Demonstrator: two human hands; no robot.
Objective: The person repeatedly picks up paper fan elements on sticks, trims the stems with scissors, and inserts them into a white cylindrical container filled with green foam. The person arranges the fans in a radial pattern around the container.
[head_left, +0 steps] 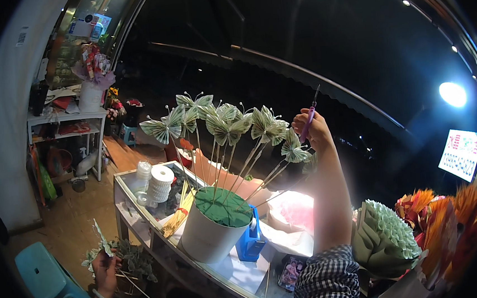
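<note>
My right hand (pixel 318 128) is raised at the right of the middle, closed on purple-handled scissors (pixel 307 124) with the blades pointing up. Beside it stand several pleated greenish paper butterflies (pixel 228 124) on thin sticks. Their sticks run down into green foam (pixel 223 206) in a round white bucket (pixel 206 241). Low on the left, my left hand (pixel 105 274), with a bangle at the wrist, is closed round a thin stick (pixel 143 291). A pleated paper butterfly (pixel 102 241) rises above these fingers. More butterfly-like pieces (pixel 135 261) cluster next to that hand, partly in shadow.
The glass-topped counter (pixel 226 276) bears a white ribbon roll (pixel 161 180), a clear jar (pixel 143 170), a bundle of sticks (pixel 178 216), a blue box-like object (pixel 250 243) and a phone (pixel 291 272). Wrapped bouquets (pixel 385 238) crowd the right. A teal stool (pixel 41 274) stands left.
</note>
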